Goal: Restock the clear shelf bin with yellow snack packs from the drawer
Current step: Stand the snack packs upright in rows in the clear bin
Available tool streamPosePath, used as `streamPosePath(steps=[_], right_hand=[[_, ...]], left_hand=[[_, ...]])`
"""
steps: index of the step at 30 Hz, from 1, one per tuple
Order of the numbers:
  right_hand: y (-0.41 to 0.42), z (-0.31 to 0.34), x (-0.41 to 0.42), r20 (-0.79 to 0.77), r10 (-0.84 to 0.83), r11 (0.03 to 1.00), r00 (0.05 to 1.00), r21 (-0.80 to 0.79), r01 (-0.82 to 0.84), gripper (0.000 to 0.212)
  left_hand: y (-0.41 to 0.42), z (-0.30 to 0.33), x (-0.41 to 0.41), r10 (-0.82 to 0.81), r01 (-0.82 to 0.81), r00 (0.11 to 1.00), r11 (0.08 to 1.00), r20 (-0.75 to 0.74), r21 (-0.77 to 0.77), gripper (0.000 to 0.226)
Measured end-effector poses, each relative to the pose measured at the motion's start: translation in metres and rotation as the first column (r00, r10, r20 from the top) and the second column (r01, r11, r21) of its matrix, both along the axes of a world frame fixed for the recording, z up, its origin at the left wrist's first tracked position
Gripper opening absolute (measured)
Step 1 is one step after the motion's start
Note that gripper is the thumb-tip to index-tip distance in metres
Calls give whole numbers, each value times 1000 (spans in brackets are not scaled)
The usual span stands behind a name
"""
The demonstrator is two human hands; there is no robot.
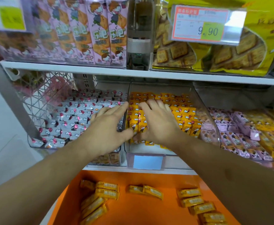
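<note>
Shelf-level, clear bin — right hand spread flat on yellow snack packs; left hand spread beside it, orange drawer below.

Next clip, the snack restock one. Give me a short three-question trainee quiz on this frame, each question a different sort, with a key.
1. True or false: the orange drawer holds no more yellow snack packs.
2. Which bin sits directly left of the clear shelf bin? A) pink-and-yellow packs B) white packs C) biscuit bags
3. Fill in: the right hand rests with spread fingers on the ____ packs.

Key: 1 false; 2 B; 3 yellow. The left hand is also open, at the bin's left wall.
</note>
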State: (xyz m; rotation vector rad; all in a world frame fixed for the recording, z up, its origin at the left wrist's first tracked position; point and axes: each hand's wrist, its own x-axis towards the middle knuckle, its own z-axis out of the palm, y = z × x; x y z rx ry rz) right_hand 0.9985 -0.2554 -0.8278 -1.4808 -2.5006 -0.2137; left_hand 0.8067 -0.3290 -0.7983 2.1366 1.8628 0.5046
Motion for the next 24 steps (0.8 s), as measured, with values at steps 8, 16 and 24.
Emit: streamPosePath(steps=[8,16,24], right_hand=[[-13,24,61,40,-29,989,999,-145,34,122],[-8,16,67,-13,-147,985,989,-92,145,106],[-11,23,71,110,-121,982,987,-131,135,114]], left_hand=[[-4,0,2,10,-10,1000,1000,14,-10,87],[-4,0,3,17,-17,999,1000,28,-8,87],[-3,-3,3,16,-16,999,1000,31,-1,87]])
